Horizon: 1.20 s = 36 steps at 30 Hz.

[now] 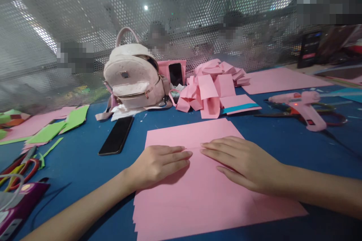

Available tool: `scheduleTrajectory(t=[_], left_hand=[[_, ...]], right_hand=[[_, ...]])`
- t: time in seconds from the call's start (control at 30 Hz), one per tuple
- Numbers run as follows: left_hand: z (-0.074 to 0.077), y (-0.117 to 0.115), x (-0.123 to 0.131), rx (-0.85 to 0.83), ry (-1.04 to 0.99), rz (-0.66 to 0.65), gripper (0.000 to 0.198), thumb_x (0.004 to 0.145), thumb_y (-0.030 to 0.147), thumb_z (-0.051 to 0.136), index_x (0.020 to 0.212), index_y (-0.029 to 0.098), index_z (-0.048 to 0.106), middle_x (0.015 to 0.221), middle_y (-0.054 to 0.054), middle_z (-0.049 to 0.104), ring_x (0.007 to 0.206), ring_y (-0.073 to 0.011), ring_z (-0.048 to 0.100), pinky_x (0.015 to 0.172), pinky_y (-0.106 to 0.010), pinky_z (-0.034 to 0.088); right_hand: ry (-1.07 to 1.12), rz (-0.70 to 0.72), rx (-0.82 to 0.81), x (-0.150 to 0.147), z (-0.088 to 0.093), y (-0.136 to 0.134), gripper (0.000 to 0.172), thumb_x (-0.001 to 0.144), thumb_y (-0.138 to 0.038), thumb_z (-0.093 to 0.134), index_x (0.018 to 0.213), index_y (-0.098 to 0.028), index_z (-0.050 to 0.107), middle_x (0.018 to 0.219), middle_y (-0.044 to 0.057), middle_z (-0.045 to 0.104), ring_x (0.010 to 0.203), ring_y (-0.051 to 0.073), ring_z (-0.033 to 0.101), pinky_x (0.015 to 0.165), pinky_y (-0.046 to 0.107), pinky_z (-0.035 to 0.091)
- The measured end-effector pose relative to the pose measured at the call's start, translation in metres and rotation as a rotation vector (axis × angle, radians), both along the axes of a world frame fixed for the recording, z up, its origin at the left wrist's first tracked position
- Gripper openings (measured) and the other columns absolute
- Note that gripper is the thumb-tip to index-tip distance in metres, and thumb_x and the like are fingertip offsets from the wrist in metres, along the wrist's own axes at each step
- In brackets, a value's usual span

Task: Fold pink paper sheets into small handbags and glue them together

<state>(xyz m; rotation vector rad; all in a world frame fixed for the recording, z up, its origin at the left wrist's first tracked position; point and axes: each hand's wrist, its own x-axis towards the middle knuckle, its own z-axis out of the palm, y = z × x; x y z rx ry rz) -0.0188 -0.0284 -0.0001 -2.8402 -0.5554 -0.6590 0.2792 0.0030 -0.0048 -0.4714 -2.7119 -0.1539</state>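
Note:
Large pink paper sheets (209,203) lie stacked in front of me, their left edges slightly uneven. Across the upper part of the top sheet runs a fold or edge line between my hands. My left hand (161,163) rests on the paper from the left, fingers stretched out and lying flat. From the right, my right hand (243,160) lies on the same paper, its fingers straight and a little apart. The fingertips of both hands point toward each other with a small gap between. Neither hand grips anything.
Behind the paper stand a pale pink backpack (132,79) and a heap of folded pink paper pieces (209,90). A black phone (116,135) lies left of the sheets. On the right is a pink glue gun (302,107); on the left, scissors (26,171) and a purple power strip (24,209).

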Motion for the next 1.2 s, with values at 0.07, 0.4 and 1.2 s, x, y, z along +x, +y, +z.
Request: scheduleTrajectory(t=[0.07, 0.4, 1.2], left_hand=[[0.0009, -0.0004, 0.0005, 0.006, 0.006, -0.001, 0.025, 0.098, 0.013, 0.051, 0.118, 0.01, 0.065, 0.126, -0.007, 0.069, 0.114, -0.025, 0.067, 0.09, -0.037, 0.061], [0.0026, -0.0017, 0.0016, 0.029, 0.013, -0.004, 0.024, 0.097, 0.013, 0.053, 0.118, 0.009, 0.065, 0.127, -0.006, 0.069, 0.113, -0.0249, 0.068, 0.09, -0.037, 0.061], [0.0069, -0.0035, 0.0049, 0.05, 0.018, 0.002, 0.026, 0.101, 0.015, 0.045, 0.114, 0.009, 0.067, 0.123, -0.007, 0.071, 0.109, -0.024, 0.07, 0.084, -0.036, 0.063]], right_hand=[[-0.001, 0.004, 0.002, -0.0001, 0.0002, 0.0001, 0.039, 0.1, -0.022, 0.042, 0.135, -0.012, 0.055, 0.132, 0.012, 0.065, 0.114, 0.026, 0.063, 0.094, 0.044, 0.052], [-0.001, 0.009, -0.004, 0.0014, -0.0011, 0.0001, 0.039, 0.1, -0.023, 0.041, 0.136, -0.011, 0.055, 0.132, 0.012, 0.065, 0.115, 0.027, 0.062, 0.094, 0.046, 0.052], [-0.019, 0.007, -0.035, 0.0018, -0.0019, 0.0021, 0.04, 0.1, -0.023, 0.042, 0.136, -0.013, 0.054, 0.133, 0.012, 0.064, 0.116, 0.027, 0.061, 0.095, 0.047, 0.052]])
